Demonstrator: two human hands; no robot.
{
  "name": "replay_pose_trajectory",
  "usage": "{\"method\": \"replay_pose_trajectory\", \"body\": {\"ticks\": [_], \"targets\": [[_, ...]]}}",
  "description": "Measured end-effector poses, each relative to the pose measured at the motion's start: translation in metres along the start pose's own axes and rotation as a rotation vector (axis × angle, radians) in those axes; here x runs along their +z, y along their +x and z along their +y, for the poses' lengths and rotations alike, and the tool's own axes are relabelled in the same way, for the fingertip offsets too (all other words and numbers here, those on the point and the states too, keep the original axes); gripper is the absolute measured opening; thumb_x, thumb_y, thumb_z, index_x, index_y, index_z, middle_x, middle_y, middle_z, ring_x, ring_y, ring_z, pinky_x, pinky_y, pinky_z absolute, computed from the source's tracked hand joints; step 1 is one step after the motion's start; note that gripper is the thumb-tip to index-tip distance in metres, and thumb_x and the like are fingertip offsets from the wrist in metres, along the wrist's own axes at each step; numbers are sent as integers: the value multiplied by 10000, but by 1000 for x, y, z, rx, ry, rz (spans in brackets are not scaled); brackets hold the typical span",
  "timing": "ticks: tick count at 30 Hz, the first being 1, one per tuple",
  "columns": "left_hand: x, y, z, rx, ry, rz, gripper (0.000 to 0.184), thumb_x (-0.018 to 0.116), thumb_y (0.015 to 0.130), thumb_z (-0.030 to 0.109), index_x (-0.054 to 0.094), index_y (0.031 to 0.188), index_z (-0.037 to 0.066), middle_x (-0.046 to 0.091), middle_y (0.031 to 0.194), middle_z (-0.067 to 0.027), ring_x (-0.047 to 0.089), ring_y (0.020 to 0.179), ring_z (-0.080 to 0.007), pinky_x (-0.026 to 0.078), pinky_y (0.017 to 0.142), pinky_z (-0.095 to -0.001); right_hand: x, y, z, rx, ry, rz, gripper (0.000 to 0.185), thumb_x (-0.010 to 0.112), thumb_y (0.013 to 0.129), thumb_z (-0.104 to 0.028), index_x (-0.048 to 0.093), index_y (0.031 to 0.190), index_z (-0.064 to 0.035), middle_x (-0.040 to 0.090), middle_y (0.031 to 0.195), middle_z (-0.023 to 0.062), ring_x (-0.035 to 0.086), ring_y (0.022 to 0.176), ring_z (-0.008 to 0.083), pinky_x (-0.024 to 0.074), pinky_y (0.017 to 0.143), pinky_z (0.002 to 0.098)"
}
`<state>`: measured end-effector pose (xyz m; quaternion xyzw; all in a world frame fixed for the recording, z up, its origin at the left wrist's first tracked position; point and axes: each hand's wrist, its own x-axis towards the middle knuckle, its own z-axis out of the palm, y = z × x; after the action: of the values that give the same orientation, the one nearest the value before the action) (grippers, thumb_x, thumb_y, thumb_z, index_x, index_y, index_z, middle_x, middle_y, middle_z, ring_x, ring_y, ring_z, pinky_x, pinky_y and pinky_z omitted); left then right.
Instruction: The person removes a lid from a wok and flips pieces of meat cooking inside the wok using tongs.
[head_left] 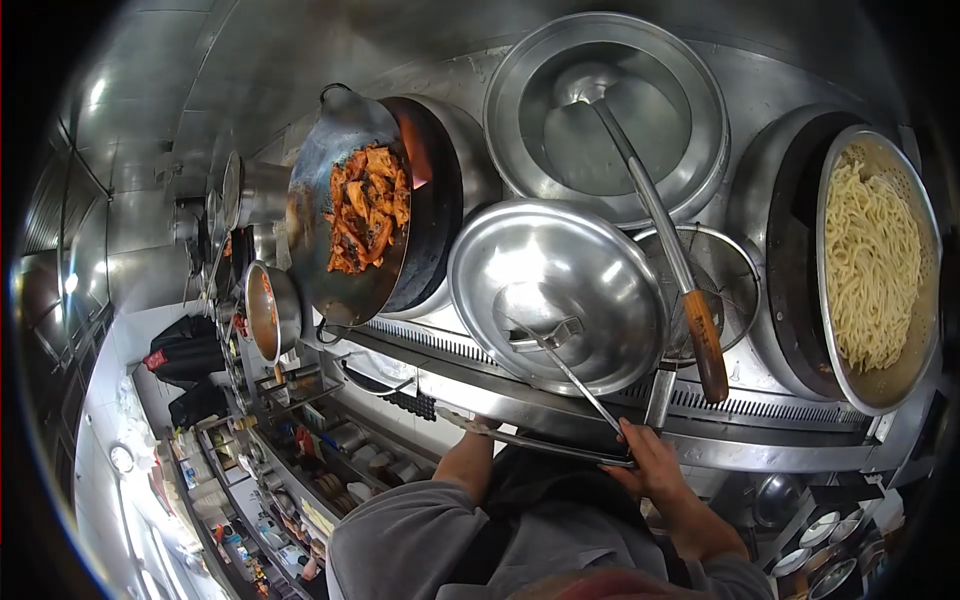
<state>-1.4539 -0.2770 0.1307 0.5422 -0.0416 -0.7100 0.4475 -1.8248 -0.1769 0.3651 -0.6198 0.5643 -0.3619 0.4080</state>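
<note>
My right hand is closed around the lower end of a thin metal rod at the stove's front edge. The rod slants up to a handle in the middle of a large shiny metal lid. Low in front of the stove is my left hand, beside the left end of a long dark metal bar; its fingers are too unclear to read. The bar's right end lies by my right hand. Behind the lid, a ladle with a wooden handle rests in a wide pot of cloudy liquid.
At left, a tilted wok holds reddish-brown cooked pieces. Noodles fill a perforated pan on the right. A wire strainer sits beside the lid. A saucepan hangs over the left edge near crowded shelves.
</note>
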Motion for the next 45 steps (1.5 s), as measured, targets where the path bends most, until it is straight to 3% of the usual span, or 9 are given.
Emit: {"method": "replay_pose_trajectory", "body": {"ticks": [12,24,45], "targets": [[107,64,18,42,27,53,266,494,943,258,575,1145,104,612,1134,-100,575,1070,-248,448,973,-412,-15,33,-2,-42,17,17,716,824,680,-198,509,1267,66,621,1001,135,660,805,250,554,628,314],[79,42,12,-3,91,123,278,492,941,269,592,1136,99,623,1130,-104,581,1077,-251,449,975,-411,-19,37,4,-55,-31,30,718,812,682,-232,515,1267,59,624,1012,115,651,823,212,529,599,296],[53,23,9,-32,149,172,304,488,936,290,621,1122,90,643,1123,-112,590,1089,-255,449,978,-408,-22,45,7,-87,-21,24,745,822,675,-216,497,1287,60,612,1026,139,659,837,237,555,622,304]]}}
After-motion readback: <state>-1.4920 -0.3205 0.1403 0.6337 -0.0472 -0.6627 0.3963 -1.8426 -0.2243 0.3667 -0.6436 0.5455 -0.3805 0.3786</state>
